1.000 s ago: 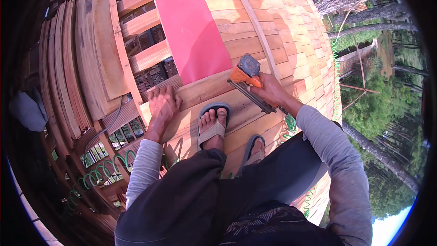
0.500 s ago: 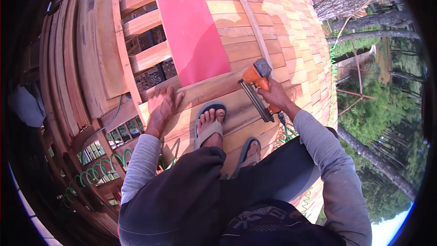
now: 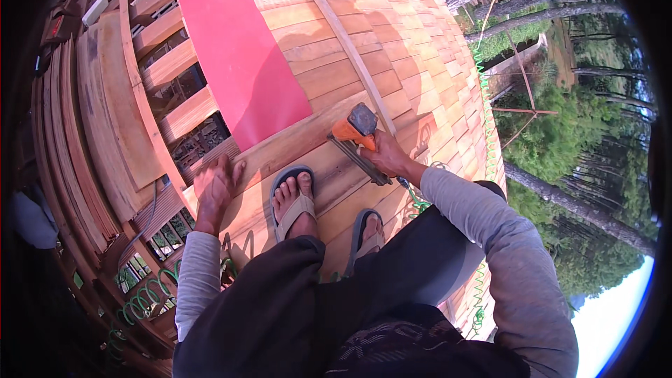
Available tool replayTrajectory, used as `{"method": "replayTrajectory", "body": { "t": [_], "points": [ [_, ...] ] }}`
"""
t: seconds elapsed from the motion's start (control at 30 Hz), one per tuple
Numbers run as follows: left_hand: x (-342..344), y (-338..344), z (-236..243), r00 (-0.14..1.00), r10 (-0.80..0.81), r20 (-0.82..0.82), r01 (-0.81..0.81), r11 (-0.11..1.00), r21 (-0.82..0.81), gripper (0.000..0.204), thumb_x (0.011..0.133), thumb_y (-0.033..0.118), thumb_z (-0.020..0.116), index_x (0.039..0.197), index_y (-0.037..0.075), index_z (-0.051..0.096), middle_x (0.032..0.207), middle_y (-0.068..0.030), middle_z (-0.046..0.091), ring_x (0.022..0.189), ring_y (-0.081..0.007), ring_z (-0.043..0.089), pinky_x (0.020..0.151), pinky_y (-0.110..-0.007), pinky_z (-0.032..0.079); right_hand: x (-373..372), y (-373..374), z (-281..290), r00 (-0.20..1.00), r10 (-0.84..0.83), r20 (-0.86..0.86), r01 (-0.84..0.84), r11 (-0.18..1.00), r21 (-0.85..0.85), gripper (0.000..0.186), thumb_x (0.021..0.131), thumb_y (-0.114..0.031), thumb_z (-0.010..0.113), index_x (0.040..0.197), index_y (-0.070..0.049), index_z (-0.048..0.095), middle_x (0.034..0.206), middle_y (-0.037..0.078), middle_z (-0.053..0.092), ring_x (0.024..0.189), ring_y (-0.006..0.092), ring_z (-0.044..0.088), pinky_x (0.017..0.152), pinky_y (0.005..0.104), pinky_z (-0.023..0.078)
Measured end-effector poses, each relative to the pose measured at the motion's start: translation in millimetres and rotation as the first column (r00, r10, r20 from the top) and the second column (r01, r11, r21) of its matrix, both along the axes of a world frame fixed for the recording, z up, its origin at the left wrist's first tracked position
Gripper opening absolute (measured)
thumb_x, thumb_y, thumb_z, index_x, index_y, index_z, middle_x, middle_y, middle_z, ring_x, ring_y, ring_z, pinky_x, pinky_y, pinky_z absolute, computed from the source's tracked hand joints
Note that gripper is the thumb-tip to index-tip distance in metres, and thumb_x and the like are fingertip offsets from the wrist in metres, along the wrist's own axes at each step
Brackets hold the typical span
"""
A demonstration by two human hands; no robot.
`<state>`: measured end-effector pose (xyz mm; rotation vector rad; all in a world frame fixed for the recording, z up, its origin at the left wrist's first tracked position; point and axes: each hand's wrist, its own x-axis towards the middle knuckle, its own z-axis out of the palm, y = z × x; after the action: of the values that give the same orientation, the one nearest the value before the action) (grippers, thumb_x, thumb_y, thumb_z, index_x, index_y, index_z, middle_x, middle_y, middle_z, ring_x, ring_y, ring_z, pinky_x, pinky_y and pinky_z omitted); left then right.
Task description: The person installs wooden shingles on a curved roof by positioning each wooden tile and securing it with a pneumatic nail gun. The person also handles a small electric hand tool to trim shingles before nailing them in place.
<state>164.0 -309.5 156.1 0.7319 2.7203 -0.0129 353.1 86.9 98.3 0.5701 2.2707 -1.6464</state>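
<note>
My left hand [image 3: 218, 185] rests with spread, slightly bent fingers on the left end of a long wooden board [image 3: 294, 133], just below a red sheet [image 3: 231, 63]. My right hand [image 3: 385, 154] is closed on an orange and black nail gun [image 3: 353, 126], held over that board with its long magazine slanting down to the right. A green coiled hose [image 3: 418, 199] runs from the tool's rear. My feet in sandals [image 3: 294, 206] are on the planks between my hands.
Open wooden framing [image 3: 171, 59] with gaps lies left of the sheet, beside stacked planks [image 3: 108, 98]. Shingle-like boards [image 3: 427, 77] curve away to the right, with a narrow batten [image 3: 336, 42] across them. Trees [image 3: 574, 154] stand beyond the right edge; more hose [image 3: 147, 297] hangs at lower left.
The whole view has shifted left, showing more sky at lower right. The nail gun in my right hand tilts a little differently. My left hand stays on the board.
</note>
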Motion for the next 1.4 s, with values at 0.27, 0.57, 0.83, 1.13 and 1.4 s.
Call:
{"method": "replayTrajectory", "body": {
  "t": [0.27, 0.57, 0.83, 1.13, 1.4],
  "points": [
    [3, 1, 2, 0.999, 0.044, 0.029, -0.042, 0.998, -0.045, 0.05, 0.102, 0.06, 0.059, 0.105, 0.011, 0.066, 0.094, -0.0182, 0.077, 0.089, -0.0398, 0.075, 0.075, -0.053, 0.059, -2, -4, 5, 0.996, 0.014, 0.087, 0.001, 0.986, -0.17, 0.042, 0.09, -0.005, 0.069, 0.131, 0.0, 0.063, 0.117, 0.012, 0.074, 0.11, 0.0215, 0.069, 0.1, 0.0362, 0.053],
    [-1, 9, -1, 0.99, 0.083, 0.118, -0.073, 0.994, -0.085, 0.055, 0.102, 0.064, 0.055, 0.113, 0.012, 0.066, 0.104, -0.0173, 0.078, 0.095, -0.0374, 0.076, 0.081, -0.052, 0.059, -37, -1, 7, 0.988, -0.099, 0.122, 0.109, 0.991, -0.077, 0.038, 0.09, -0.012, 0.073, 0.124, 0.003, 0.064, 0.109, 0.011, 0.073, 0.098, 0.0209, 0.07, 0.09, 0.0359, 0.056],
    [-5, 0, 5, 0.996, 0.074, 0.043, -0.078, 0.992, 0.103, 0.05, 0.101, 0.056, 0.062, 0.114, 0.008, 0.068, 0.111, -0.0172, 0.073, 0.108, -0.0378, 0.071, 0.087, -0.049, 0.059, -54, 8, 13, 0.999, 0.039, 0.03, -0.043, 0.989, 0.14, 0.034, 0.089, -0.013, 0.074, 0.118, 0.004, 0.066, 0.097, 0.018, 0.075, 0.089, 0.0318, 0.075, 0.081, 0.0426, 0.057],
    [-114, -132, 108, 0.746, 0.498, -0.442, -0.174, 0.786, 0.593, 0.017, 0.095, 0.01, 0.075, 0.108, 0.0, 0.074, 0.105, -0.0171, 0.074, 0.096, -0.0356, 0.072, 0.084, -0.043, 0.057, -138, -112, 132, 0.731, 0.639, -0.24, -0.524, 0.75, 0.403, 0.062, 0.081, -0.008, 0.076, 0.141, -0.02, 0.066, 0.112, 0.013, 0.077, 0.103, 0.0393, 0.073, 0.085, 0.0499, 0.059],
    [-174, -175, 96, 0.894, 0.386, -0.227, -0.263, 0.863, 0.432, 0.047, 0.085, 0.022, 0.087, 0.124, 0.0, 0.072, 0.121, -0.0206, 0.067, 0.107, -0.0379, 0.071, 0.094, -0.045, 0.057, -194, -237, 143, 0.534, 0.834, -0.141, -0.746, 0.543, 0.387, 0.037, 0.087, -0.021, 0.078, 0.12, -0.006, 0.068, 0.097, 0.023, 0.075, 0.092, 0.046, 0.071, 0.076, 0.0552, 0.057]
  ]
}}
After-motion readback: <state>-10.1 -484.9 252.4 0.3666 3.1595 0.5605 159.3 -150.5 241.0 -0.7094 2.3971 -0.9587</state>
